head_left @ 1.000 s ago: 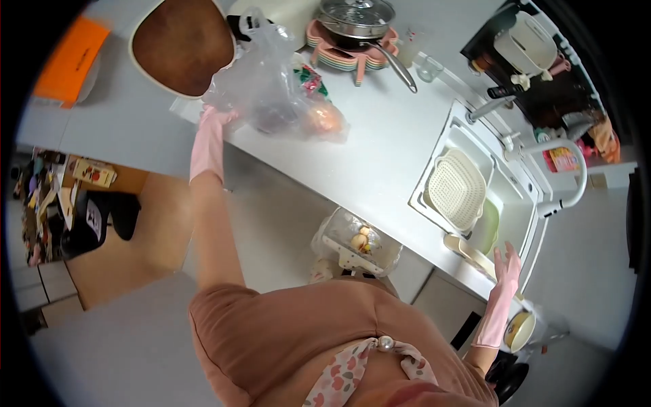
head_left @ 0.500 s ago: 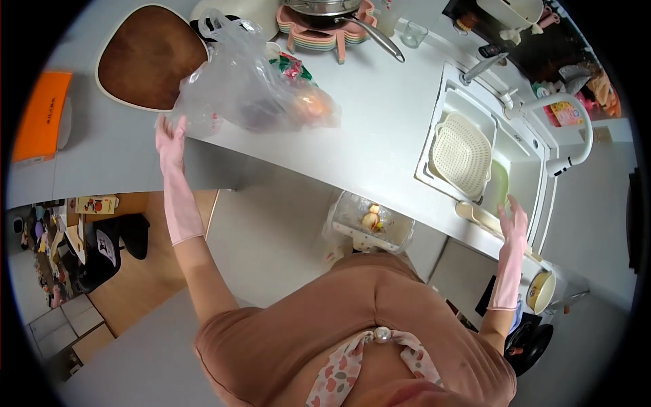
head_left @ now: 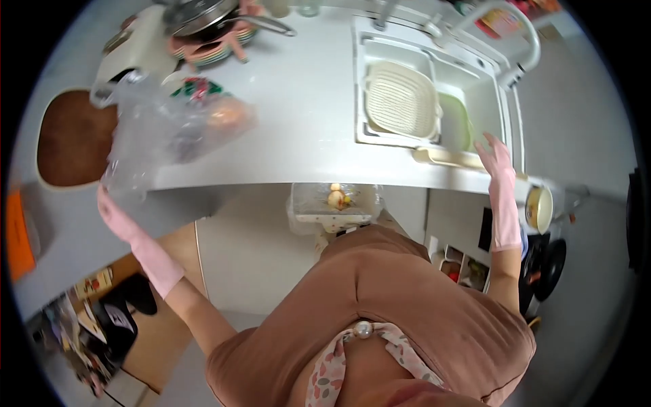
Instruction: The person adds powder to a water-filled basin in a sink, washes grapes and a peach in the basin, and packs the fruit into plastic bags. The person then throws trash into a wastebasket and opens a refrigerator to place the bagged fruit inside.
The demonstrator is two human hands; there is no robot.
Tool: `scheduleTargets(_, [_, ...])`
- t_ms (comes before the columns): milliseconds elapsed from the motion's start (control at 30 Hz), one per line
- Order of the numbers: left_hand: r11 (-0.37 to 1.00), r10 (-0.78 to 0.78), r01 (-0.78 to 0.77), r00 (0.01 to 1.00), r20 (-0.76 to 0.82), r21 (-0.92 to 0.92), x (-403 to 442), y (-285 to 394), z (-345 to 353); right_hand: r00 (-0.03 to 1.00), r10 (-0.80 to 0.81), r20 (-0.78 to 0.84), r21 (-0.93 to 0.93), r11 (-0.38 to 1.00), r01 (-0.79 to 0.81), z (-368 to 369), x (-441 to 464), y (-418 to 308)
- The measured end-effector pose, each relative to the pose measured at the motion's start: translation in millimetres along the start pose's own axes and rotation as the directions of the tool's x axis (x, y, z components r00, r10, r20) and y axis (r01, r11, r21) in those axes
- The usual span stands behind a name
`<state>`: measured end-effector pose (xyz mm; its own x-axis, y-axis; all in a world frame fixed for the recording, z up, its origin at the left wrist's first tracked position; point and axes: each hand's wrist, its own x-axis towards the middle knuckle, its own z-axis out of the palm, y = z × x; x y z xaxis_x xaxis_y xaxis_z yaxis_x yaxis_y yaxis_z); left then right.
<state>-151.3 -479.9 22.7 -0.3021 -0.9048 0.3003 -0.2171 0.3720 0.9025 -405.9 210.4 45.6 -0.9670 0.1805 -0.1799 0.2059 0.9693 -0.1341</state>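
Observation:
Both my hands wear pink rubber gloves. My left hand [head_left: 114, 211] is at the counter edge, right by the lower end of a clear plastic bag [head_left: 139, 146]; its fingers look stretched out, and I cannot tell if they touch the bag. Inside the bag are an orange-coloured round thing and darker items, blurred by the plastic. My right hand [head_left: 498, 157] is raised with fingers apart, holding nothing. It is over the front right corner of the white sink [head_left: 498, 102], beside a long cream-coloured strip-like thing [head_left: 444, 158] on the rim. A cream perforated basket [head_left: 401, 100] sits in the left basin.
A pan [head_left: 203, 17] rests on stacked pink trivets [head_left: 203, 53] at the back left. A brown-topped board [head_left: 74, 139] and an orange box [head_left: 19, 237] are at far left. A lined bin [head_left: 332, 218] with scraps hangs below the counter edge. A faucet [head_left: 532, 41] arches over the sink.
My view has turned and shifted to the right, so the bag, pan and sink appear further left. My right hand stays raised with fingers apart near the sink; my left stays by the bag.

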Motion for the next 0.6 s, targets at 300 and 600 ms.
scheduleTargets(300, [0.973,0.227,-0.227,0.974,-0.011,-0.052,-20.1,40.4,18.6,0.998,-0.030,0.052,-0.036,0.999,0.031,28.8,54.2,94.8])
scheduleTargets(600, [0.964,0.251,-0.223,0.943,-0.218,0.146,-23.8,60.5,14.9,0.980,-0.169,0.104,0.043,0.985,0.166,55.2,92.5,81.0])
